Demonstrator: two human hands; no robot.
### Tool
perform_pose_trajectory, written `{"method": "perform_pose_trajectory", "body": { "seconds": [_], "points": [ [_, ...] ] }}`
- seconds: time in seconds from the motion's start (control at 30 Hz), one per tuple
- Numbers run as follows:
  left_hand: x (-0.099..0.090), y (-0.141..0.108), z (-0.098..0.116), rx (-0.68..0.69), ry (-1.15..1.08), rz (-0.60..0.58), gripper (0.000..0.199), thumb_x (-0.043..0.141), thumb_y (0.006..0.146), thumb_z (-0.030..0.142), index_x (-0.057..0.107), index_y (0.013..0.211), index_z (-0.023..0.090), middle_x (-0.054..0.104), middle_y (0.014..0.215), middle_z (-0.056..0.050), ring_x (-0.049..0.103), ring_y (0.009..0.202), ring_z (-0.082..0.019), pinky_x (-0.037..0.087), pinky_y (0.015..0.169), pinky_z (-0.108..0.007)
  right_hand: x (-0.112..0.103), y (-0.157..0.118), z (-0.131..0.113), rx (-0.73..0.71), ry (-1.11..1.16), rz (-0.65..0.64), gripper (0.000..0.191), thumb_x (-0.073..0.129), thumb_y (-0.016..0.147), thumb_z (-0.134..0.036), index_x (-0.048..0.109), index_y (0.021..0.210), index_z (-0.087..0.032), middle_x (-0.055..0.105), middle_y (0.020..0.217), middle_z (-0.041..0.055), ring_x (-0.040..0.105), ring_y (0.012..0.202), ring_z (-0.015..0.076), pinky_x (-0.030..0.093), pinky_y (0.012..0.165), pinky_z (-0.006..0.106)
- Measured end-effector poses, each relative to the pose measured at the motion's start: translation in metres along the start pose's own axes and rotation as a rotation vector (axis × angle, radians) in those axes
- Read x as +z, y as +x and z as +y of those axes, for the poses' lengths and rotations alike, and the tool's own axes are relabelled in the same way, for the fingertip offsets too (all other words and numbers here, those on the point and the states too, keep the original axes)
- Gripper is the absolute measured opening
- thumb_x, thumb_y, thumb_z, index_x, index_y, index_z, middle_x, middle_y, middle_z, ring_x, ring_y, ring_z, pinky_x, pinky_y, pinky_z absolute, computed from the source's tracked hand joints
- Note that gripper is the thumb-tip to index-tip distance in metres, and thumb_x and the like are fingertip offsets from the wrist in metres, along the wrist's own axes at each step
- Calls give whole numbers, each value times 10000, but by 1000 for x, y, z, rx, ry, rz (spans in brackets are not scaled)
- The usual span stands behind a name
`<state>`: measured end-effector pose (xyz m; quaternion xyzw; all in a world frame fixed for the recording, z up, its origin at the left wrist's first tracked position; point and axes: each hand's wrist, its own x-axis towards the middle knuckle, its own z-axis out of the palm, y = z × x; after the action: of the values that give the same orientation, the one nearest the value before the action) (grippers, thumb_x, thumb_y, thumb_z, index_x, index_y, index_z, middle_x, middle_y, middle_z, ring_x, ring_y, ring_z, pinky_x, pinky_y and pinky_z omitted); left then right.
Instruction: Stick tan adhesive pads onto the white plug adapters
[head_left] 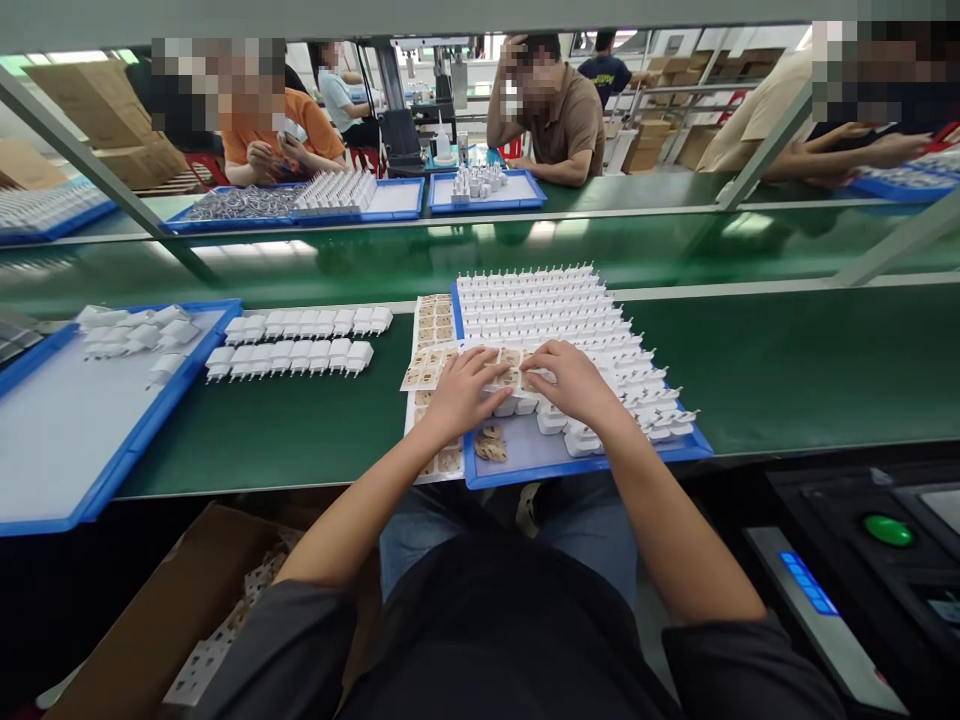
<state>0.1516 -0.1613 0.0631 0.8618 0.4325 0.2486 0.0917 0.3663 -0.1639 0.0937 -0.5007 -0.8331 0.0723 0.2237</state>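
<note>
White backing carries tan labels on the sheet (427, 368) beneath your hands, just over the near blue tray's (540, 476) left side. Your left hand (459, 395) lies across it with fingers spread, likely steadying it; your right hand (574, 378) curls its fingertips at its right end. Whether either pinches, you cannot tell. More sheets (450, 462) lie at eight o'clock, presumably for short reach. That tray holds white plug-like pieces (540, 310), pins up, from twelve to four, and a tan clump (491, 443) at seven. At nine, another blue tray (146, 430) holds white pieces (139, 332).
</note>
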Motion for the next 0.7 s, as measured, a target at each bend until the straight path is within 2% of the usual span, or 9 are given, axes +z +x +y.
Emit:
{"method": "perform_pose_trajectory", "body": {
  "seconds": [0.1, 0.17, 0.27, 0.37, 0.47, 0.57, 0.63, 0.7],
  "points": [
    [2, 0, 3, -14, 0, -9, 380, 532, 991, 414, 611, 1323, 247, 535, 1496, -81, 396, 1447, -308, 264, 1201, -584, 1, 3, -2, -5, -27, 32, 134, 580, 900, -130, 702, 936, -170, 681, 963, 88, 622, 914, 247, 469, 809, 364],
    [2, 1, 3, -26, -9, -5, 383, 513, 1000, 416, 606, 1332, 248, 529, 1503, -81, 391, 1454, -305, 268, 1204, -580, -4, 1, -4, -25, 7, 77, 130, 553, 924, -144, 678, 928, -175, 682, 968, 86, 626, 892, 233, 473, 788, 352],
    [2, 2, 3, -50, -25, -8, 382, 507, 1002, 412, 602, 1336, 253, 531, 1501, -85, 398, 1452, -306, 275, 1201, -582, -19, -12, -7, -60, 142, 232, 133, 515, 969, -204, 647, 950, -199, 675, 972, 71, 631, 889, 206, 494, 799, 336],
    [-1, 1, 7, -48, 0, 21, 363, 526, 993, 382, 608, 1320, 246, 526, 1500, -102, 375, 1463, -322, 229, 1206, -619, -35, -36, -8, 23, 261, 449, 109, 551, 970, -262, 648, 946, -217, 682, 939, 54, 643, 884, 201, 521, 789, 333],
    [0, -1, 22, 59, 46, 66, 352, 585, 952, 444, 656, 1234, 245, 499, 1507, -121, 303, 1495, -347, 158, 1221, -629, -42, -63, -8, 180, 373, 638, 111, 598, 950, -313, 656, 956, -218, 687, 929, 53, 657, 891, 208, 545, 772, 343],
    [10, 2, 43, 231, 58, 16, 424, 708, 846, 515, 674, 1163, 235, 408, 1563, -152, 232, 1513, -391, 111, 1223, -647, -39, -82, -10, 252, 445, 678, 132, 613, 940, -338, 651, 973, -216, 679, 946, 63, 663, 909, 215, 561, 784, 360],
    [22, 6, 56, 293, 69, -27, 417, 785, 794, 423, 656, 1133, 218, 325, 1609, -171, 208, 1517, -408, 137, 1211, -661, -34, -90, -13, 259, 463, 676, 126, 618, 935, -336, 651, 963, -218, 672, 950, 68, 659, 926, 220, 564, 789, 363],
    [30, 9, 65, 295, 84, -44, 349, 799, 783, 274, 638, 1083, 196, 280, 1628, -190, 222, 1510, -411, 197, 1193, -652, -28, -98, -18, 248, 477, 681, 102, 625, 930, -320, 657, 947, -225, 664, 945, 67, 650, 937, 222, 560, 797, 365]
  ]
}}
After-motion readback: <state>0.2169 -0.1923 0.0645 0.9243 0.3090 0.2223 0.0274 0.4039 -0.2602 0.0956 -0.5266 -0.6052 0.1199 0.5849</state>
